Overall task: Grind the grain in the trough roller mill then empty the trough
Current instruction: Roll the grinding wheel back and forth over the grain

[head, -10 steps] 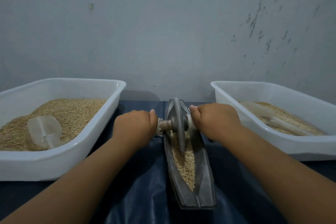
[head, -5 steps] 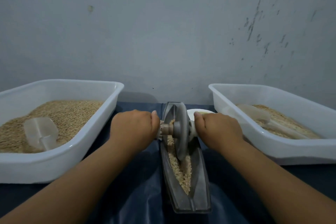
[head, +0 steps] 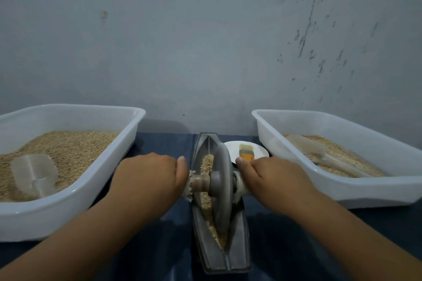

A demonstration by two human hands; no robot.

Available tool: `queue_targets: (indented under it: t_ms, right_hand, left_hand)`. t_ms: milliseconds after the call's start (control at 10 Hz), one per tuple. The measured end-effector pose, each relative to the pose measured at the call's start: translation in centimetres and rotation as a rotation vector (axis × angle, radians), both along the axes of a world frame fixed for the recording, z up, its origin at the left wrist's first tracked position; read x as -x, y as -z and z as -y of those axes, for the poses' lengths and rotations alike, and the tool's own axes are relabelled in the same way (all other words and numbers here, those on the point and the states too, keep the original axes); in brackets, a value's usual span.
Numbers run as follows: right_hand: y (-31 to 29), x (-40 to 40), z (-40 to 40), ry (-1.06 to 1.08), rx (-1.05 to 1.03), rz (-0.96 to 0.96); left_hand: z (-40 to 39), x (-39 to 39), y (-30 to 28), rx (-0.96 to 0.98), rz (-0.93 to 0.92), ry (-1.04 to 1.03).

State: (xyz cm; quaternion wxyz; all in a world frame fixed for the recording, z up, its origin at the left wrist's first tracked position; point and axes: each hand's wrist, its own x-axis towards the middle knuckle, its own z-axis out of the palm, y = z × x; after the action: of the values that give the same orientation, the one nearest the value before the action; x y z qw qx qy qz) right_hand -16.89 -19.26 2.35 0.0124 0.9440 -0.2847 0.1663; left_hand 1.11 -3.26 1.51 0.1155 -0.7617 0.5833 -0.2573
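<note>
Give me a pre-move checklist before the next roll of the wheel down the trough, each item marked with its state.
1. Left hand grips its end of the axle: ok.
2. Right hand grips the other end: ok.
3. Wheel sits inside the trough, upright: ok.
4. Grain lies in the wheel's path: ok.
5. How finely the grain is ground: cannot tell.
6. Plate with brush lies apart from the trough: cannot tell, it sits close behind the wheel.
</note>
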Motion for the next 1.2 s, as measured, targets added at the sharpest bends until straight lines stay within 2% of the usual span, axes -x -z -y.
queue_targets:
  t_ms: [200, 400, 500, 700, 900, 1000, 1100, 1200]
  right_hand:
    - [0.7, 0.2, -0.5, 0.062, 0.047, 0.082]
    - [1.9, -5.0, 4.0, 0.118, 0.055, 0.219]
    - [1.7, -6.6, 5.4, 0.126, 0.072, 0.225]
    - [0.7, -4.6, 3.4, 0.072, -0.095, 0.119]
    - [-0.3, 0.4, -0.7, -0.005, -0.137, 0.059]
    - [-0.4, 1.5, -0.6, 0.040, -0.057, 0.067]
    - [0.2, -0.4, 0.1, 0.063, 0.005, 0.024]
    - [0.9, -3.1, 2.0, 0.102, 0.049, 0.145]
  left_hand:
    - [-0.4, 0.9, -0.4, 0.019, 0.003, -0.003]
    - [4.7, -2.9, 0.5, 0.158, 0.101, -0.075]
    - [6.3, -4.4, 0.5, 0.149, 0.126, -0.148]
    - [4.8, -4.0, 0.7, 0.085, 0.101, -0.080]
    - [-0.5, 0.2, -0.4, 0.055, -0.075, 0.020]
    - [-1.5, 1.0, -1.2, 0.079, -0.060, 0.067]
    - [-0.3, -0.1, -0.7, -0.030, 0.016, -0.014]
    - [2.2, -1.9, 0.2, 0.019, 0.027, -0.066]
